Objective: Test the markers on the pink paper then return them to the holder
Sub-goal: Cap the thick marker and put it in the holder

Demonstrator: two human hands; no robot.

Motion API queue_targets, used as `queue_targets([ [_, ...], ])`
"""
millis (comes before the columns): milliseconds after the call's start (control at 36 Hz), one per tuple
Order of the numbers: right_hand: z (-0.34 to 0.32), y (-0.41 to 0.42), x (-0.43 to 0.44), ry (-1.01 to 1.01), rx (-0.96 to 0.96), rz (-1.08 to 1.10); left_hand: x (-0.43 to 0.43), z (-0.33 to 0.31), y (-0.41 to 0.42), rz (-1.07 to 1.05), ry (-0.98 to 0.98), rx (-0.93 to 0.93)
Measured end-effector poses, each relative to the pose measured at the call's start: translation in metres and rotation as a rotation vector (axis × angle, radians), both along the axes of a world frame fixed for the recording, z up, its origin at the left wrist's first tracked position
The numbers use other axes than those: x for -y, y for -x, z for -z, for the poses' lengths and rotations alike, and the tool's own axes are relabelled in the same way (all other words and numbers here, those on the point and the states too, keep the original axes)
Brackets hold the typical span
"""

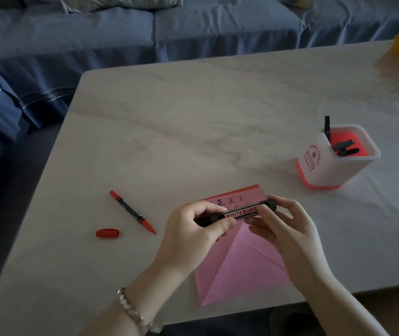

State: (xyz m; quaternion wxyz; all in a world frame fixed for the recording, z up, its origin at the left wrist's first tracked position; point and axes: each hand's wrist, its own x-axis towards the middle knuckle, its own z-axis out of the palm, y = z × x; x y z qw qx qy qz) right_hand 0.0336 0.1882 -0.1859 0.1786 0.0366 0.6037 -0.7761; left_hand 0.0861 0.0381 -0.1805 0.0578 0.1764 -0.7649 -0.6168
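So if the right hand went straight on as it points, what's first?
The whiteboard marker that the right hand pinches; beyond it probably the pink paper, then bare table, though depth is unclear.

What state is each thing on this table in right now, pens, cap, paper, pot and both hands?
Whiteboard marker: level, held at both ends.
Left hand: gripping the marker's left end.
Right hand: pinching its right end.
Red marker: lying flat on the table, untouched.
Red cap: off, lying apart from the red marker.
Pink paper: flat, creased, marks written at its far end.
Holder: upright, black markers inside.
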Motion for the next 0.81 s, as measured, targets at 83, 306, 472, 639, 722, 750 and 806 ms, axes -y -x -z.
queue_targets([
  [83, -0.001, 0.014, -0.011, -0.108, -0.019, 0.032, -0.001, 0.009, 0.021, 0.084, 0.097, 0.075],
  [306, -0.039, 0.054, -0.082, -0.356, -0.78, 0.597, -0.007, 0.004, 0.053, 0.158, 0.224, 0.114],
  [472, -0.029, 0.087, -0.097, -0.479, -0.825, 0.722, -0.007, 0.01, 0.043, 0.216, 0.255, 0.192],
  [639, -0.011, 0.11, -0.08, -0.808, -0.905, 0.581, 0.004, 0.014, 0.031, 0.227, 0.212, 0.189],
  [722, -0.011, 0.115, -0.075, -1.02, -0.935, 0.492, 0.007, 0.015, 0.029, 0.218, 0.209, 0.169],
  [750, -0.012, 0.116, -0.075, -1.087, -0.917, 0.453, 0.007, 0.015, 0.029, 0.211, 0.206, 0.163],
  [806, -0.013, 0.116, -0.075, -1.168, -0.884, 0.394, 0.006, 0.015, 0.028, 0.203, 0.191, 0.154],
])
